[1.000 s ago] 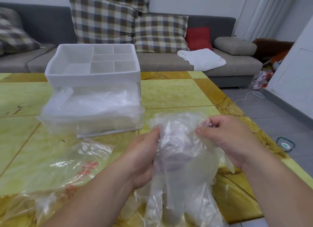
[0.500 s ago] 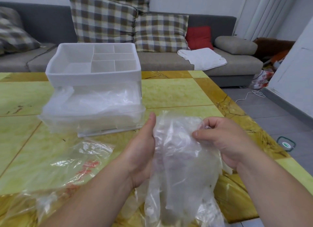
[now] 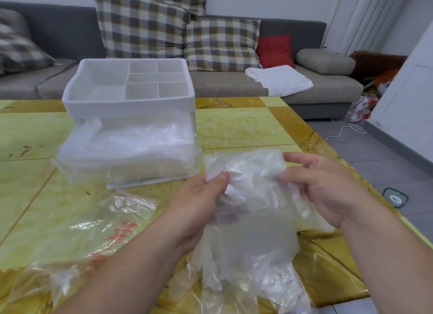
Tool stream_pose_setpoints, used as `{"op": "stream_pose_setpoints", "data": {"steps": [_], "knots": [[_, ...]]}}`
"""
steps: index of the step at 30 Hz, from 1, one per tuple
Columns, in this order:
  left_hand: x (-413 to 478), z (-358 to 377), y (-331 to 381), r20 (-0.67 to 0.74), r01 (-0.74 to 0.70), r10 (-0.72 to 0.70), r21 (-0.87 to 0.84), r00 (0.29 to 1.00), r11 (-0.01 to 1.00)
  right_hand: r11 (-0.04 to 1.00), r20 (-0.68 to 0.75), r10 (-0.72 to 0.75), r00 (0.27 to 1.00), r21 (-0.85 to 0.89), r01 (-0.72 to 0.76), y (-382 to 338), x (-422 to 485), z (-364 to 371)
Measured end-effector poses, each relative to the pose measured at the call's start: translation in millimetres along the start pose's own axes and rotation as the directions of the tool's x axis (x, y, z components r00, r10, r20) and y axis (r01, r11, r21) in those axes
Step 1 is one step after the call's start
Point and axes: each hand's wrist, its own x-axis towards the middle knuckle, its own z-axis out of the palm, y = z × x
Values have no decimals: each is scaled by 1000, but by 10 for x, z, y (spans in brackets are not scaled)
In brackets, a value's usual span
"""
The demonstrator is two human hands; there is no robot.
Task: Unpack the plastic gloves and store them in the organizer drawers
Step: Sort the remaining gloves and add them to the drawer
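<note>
Currently, above the counter [image 3: 246, 126], just in front and to the right of the organizer [image 3: 128, 102], hangs the stack of plastic gloves [image 3: 248, 215]. The left hand [image 3: 196, 203] pinches its upper left edge, fingers [image 3: 216, 180] clamped on the film; the right hand [image 3: 328, 187] pinches the upper right edge likewise.

Recommended procedure: flatten the stack, fold it once to fit, then lower it level into the open drawer [image 3: 131, 163]. Thin film probably slips, so grip all layers together.

The organizer's top tray [image 3: 98, 88] is divided into one large and several small compartments. The drawer, pulled out at the organizer's front, already contains clear gloves. A crumpled package bag [image 3: 98, 222] lies in front of the organizer; its contents cannot be determined.
</note>
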Motion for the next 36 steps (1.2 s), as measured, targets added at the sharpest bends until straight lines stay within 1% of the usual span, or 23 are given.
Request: {"op": "stream_pose_setpoints", "data": {"steps": [2, 4, 5, 8, 9, 12, 13, 15, 16, 18, 19, 21, 22, 23, 24, 26, 28, 29, 31, 32, 33, 36], "knots": [[-1, -13, 6, 64, 10, -11, 18, 998, 1000, 998, 23, 51, 998, -28, -50, 5, -9, -5], [-16, -11, 21, 101, 17, -19, 25, 995, 1000, 996, 16, 47, 999, -75, -46, 26, -3, 21], [-27, -11, 26, 103, 20, -22, 27, 994, 999, 997, 22, 31, 999, -72, -30, 26, -8, 48], [-27, -39, 41, 56, 34, -34, 6, 998, 999, 998, 40, -51, 998, 27, 50, -11, -34, 91], [-18, -60, 43, 59, 44, -43, -14, 997, 999, 995, 43, -87, 995, 50, 85, -30, -39, 87], [-19, -121, 79, 173, 93, -86, -30, 981, 995, 981, 44, -172, 984, 100, 167, -74, -64, 93], [-30, -126, 95, 210, 85, -82, -7, 974, 996, 976, 41, -197, 980, 100, 192, -72, -73, 111], [-33, -133, 122, 214, 17, -26, 45, 977, 999, 967, 46, -236, 971, 110, 230, -84, -93, 161], [-34, -141, 138, 184, -24, 13, 60, 983, 998, 963, 27, -240, 970, 133, 235, -92, -97, 188], [-7, -180, 199, 89, -114, 105, 108, 990, 988, 961, -85, -215, 973, 157, 226, -95, -39, 189], [0, -216, 245, 45, -161, 156, 137, 987, 977, 969, -153, -191, 970, 129, 211, -71, 12, 167], [-7, -319, 338, -7, -246, 254, 212, 967, 946, 990, -237, -142, 961, -36, 137, 34, 104, 112], [-17, -378, 374, -11, -282, 294, 251, 956, 926, 983, -237, -124, 964, -161, 87, 119, 137, 93], [-26, -430, 412, -11, -312, 329, 287, 944, 906, 955, -205, -107, 973, -293, 43, 209, 156, 86], [-34, -481, 448, -14, -340, 362, 311, 932, 887, 909, -151, -80, 985, -417, 9, 301, 165, 105], [-43, -575, 522, -42, -387, 423, 331, 905, 861, 792, -45, -25, 999, -611, -7, 437, 149, 204], [-58, -642, 591, -82, -411, 462, 338, 883, 846, 631, 17, -10, 1000, -775, 19, 530, 148, 332], [-60, -665, 609, -97, -415, 471, 343, 877, 843, 541, 20, -7, 1000, -841, 20, 566, 149, 397], [-56, -699, 616, -125, -406, 471, 348, 873, 845, 385, -29, -3, 1000, -923, -26, 625, 166, 496], [-56, -711, 615, -137, -396, 464, 348, 875, 850, 345, -56, 4, 998, -937, -54, 655, 186, 523], [-52, -721, 613, -140, -388, 457, 350, 878, 853, 336, -77, 18, 997, -938, -79, 688, 217, 535], [-46, -727, 618, -129, -385, 451, 351, 883, 854, 407, -90, 75, 993, -907, -113, 763, 317, 510]]}}
